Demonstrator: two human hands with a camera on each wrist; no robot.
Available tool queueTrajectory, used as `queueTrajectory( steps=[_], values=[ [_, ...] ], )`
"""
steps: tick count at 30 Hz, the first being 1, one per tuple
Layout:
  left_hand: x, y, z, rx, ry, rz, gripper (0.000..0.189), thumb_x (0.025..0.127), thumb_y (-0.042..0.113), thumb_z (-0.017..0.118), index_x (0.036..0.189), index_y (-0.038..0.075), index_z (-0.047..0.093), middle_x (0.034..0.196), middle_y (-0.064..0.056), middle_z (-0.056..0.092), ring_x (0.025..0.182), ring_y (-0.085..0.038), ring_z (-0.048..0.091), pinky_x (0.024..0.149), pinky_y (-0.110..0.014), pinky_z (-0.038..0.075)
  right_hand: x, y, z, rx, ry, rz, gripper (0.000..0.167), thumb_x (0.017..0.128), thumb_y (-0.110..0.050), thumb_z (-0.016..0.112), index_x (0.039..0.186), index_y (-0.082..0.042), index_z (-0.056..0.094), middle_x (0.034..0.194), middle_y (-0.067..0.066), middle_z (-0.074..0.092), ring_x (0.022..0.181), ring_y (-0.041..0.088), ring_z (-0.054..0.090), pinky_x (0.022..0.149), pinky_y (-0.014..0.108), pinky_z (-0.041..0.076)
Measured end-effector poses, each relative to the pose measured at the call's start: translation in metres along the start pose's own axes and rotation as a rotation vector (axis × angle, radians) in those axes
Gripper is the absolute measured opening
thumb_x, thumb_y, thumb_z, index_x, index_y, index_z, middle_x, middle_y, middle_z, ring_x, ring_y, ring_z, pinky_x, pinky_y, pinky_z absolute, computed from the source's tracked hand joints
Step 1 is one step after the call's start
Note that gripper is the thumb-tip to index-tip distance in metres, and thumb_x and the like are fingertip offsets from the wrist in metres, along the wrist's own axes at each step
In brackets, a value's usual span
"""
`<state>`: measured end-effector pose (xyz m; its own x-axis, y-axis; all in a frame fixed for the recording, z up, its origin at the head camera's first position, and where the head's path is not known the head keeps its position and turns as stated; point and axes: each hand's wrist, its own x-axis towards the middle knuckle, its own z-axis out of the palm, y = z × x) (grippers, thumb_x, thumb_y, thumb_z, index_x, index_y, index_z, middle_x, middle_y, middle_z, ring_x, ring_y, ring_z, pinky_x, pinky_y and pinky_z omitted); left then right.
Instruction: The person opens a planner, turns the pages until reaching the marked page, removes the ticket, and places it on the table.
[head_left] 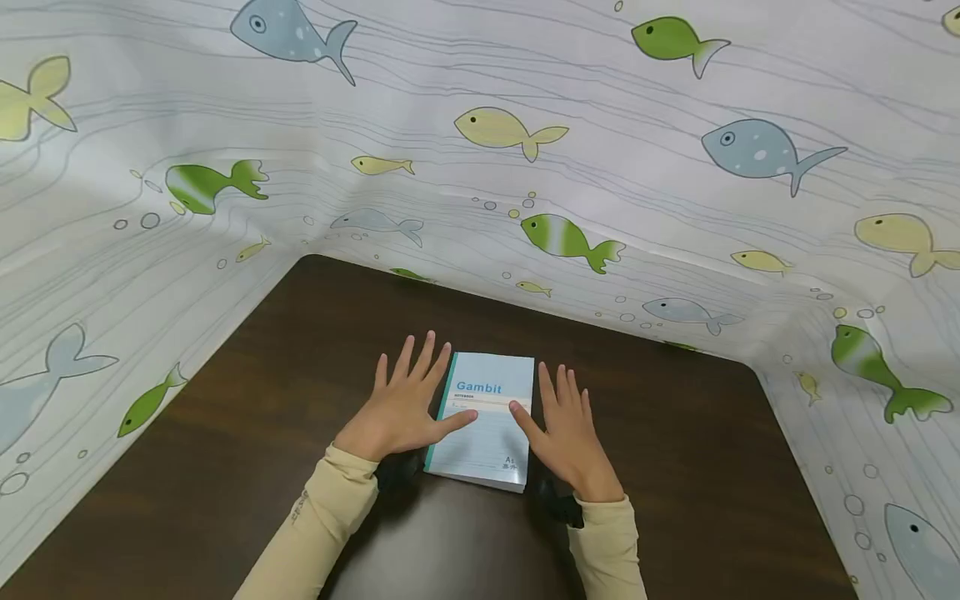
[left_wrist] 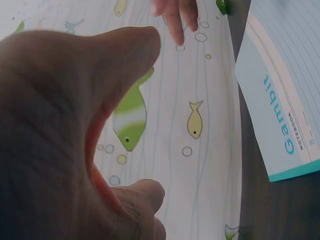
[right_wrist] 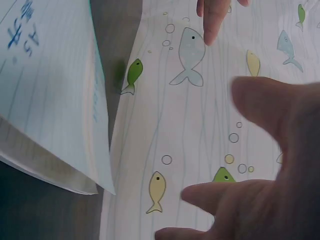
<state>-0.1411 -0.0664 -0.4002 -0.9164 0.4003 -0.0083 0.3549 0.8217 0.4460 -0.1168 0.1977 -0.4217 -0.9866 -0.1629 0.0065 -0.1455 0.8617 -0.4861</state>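
Observation:
A light blue notebook [head_left: 480,450] with a teal spine and the word "Gambit" on its cover lies on the dark table. Its spine faces left, and the cover lifts slightly at the lower right corner in the right wrist view. My left hand [head_left: 405,408] is spread at the notebook's left side, its thumb overlapping the cover in the head view. On the other side is my right hand [head_left: 570,437], fingers straight and apart, thumb over the right edge of the cover in that view. Neither hand holds anything.
The brown table top [head_left: 690,450] stretches out on both sides of the notebook. A white sheet [head_left: 442,67] printed with fish rises along the table's back and sides. A dark strap [head_left: 566,507] sits at the right wrist, below the hand.

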Motion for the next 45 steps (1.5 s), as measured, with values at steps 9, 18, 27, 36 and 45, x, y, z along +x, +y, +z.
queueTrajectory(
  steps=[9,18,27,36,45],
  values=[
    [0.004,-0.006,0.006,-0.009,-0.033,0.009,0.106,0.092,0.065,0.064,0.166,0.005,0.017,0.172,-0.020,0.005,0.157,-0.047,0.002,0.120,-0.073,0.005,0.006,0.005,0.008,0.022,-0.116,0.008,0.095,0.102,-0.055,0.056,0.161,0.009,0.017,0.166,0.026,0.025,0.155,0.044,0.020,0.122,0.068,0.002],
    [0.016,0.006,0.019,-0.010,-0.242,0.075,0.126,0.083,0.066,0.077,0.165,0.001,0.006,0.172,-0.018,-0.007,0.158,-0.041,-0.004,0.124,-0.066,0.004,0.013,0.007,0.002,0.114,-0.231,0.024,0.090,0.107,-0.042,0.056,0.158,0.015,0.009,0.114,0.025,0.072,0.139,0.038,0.051,0.124,0.064,0.008],
    [0.010,0.036,0.021,-0.030,-0.098,0.426,0.112,0.089,0.037,0.081,0.165,0.000,0.007,0.173,-0.018,0.002,0.159,-0.034,0.003,0.127,-0.055,0.011,0.001,-0.007,-0.005,0.543,-0.221,-0.056,0.071,0.112,-0.045,0.041,0.165,-0.004,0.018,0.161,0.015,0.041,0.148,0.031,0.041,0.120,0.057,0.031],
    [-0.013,0.021,-0.012,0.282,0.214,0.444,0.064,0.073,-0.018,0.078,0.134,-0.004,0.065,0.140,-0.016,0.064,0.135,-0.028,0.057,0.120,-0.039,0.037,0.014,0.002,0.031,0.317,-0.268,-0.083,0.062,0.110,-0.043,0.046,0.153,0.001,0.046,0.160,0.015,0.043,0.150,0.033,0.038,0.122,0.053,0.029],
    [-0.015,-0.023,0.036,0.086,-0.090,0.224,0.076,0.096,0.029,0.075,0.151,-0.013,0.042,0.158,-0.031,0.039,0.145,-0.045,0.041,0.119,-0.054,0.034,0.001,0.029,0.064,0.212,-0.105,-0.146,0.059,0.104,-0.028,0.062,0.153,0.002,0.048,0.166,0.020,0.031,0.154,0.039,0.026,0.121,0.061,0.027]
  ],
)
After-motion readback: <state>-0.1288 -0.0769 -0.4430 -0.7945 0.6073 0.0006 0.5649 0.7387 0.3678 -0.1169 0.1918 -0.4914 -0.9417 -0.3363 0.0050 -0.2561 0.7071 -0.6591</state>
